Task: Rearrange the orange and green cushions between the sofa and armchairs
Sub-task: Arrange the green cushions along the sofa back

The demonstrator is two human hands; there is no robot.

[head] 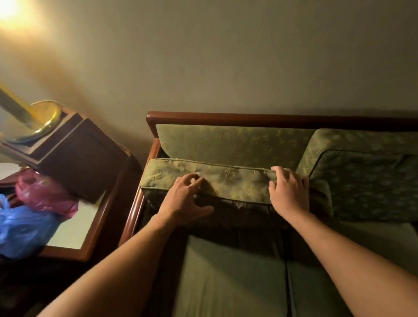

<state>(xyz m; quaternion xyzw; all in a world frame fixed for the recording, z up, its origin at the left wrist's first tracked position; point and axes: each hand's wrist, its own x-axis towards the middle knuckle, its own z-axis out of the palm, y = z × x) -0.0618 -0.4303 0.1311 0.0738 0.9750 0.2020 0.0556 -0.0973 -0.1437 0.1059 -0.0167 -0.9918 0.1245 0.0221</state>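
A green patterned cushion [234, 178] stands on edge at the left end of the sofa [225, 116], leaning toward the padded backrest [226, 141]. My left hand [184, 198] grips its top edge near the left, thumb on the dark front face. My right hand [289, 191] grips the top right corner. A second green cushion [369, 176] leans against the backrest to the right, touching the first. Plain green seat cushions [231, 283] lie below. No orange cushion is in view.
A wooden side table [87, 238] with a pale top stands left of the sofa, holding a dark box [80, 158], a pink plastic bag [43, 192] and a blue plastic bag [18, 229]. A brass lamp base [43, 119] sits on the box. The wall is behind.
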